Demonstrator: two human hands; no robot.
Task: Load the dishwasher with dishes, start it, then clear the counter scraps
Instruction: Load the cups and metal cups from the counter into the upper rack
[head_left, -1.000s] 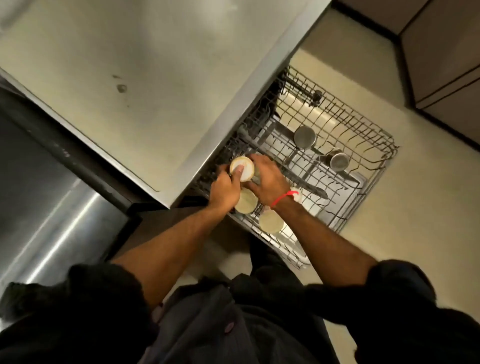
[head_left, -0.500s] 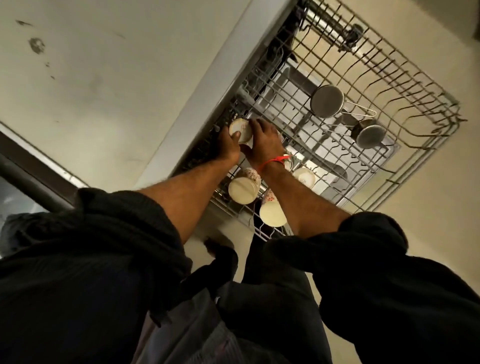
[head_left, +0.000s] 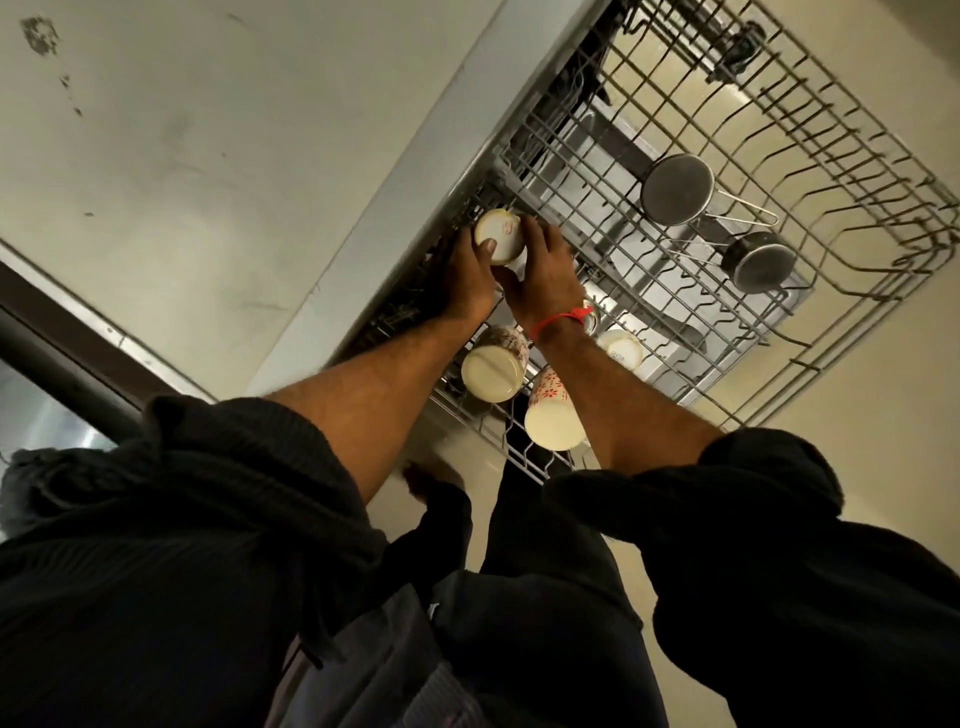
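A view from the head looks steeply down past dark sleeves at a pulled-out dishwasher rack, a grey wire basket that juts out from under the pale bench into the open floor space. The bench fills the upper left; a few dark specks mark its surface, and no dishes show on the part in view.

The rack is only partly filled. Toward its far side sit two small steel pans, upside down, with thin wire handles, one just beside the other. Along the near edge stand three pale cups, also inverted, two with a red pattern on their sides; one is half hidden behind the right wrist.

Both hands meet at the rack's inner corner, close under the bench edge. The left hand and the right hand, which wears a red thread at the wrist, are closed together around one more pale cup, base upward, with fingers on its sides. Whether it already rests on the wires cannot be told.

Judged from this, loading is under way: several items are in and this cup is being seated. Much of the rack is free. Starting the machine and clearing scraps appear not yet done.
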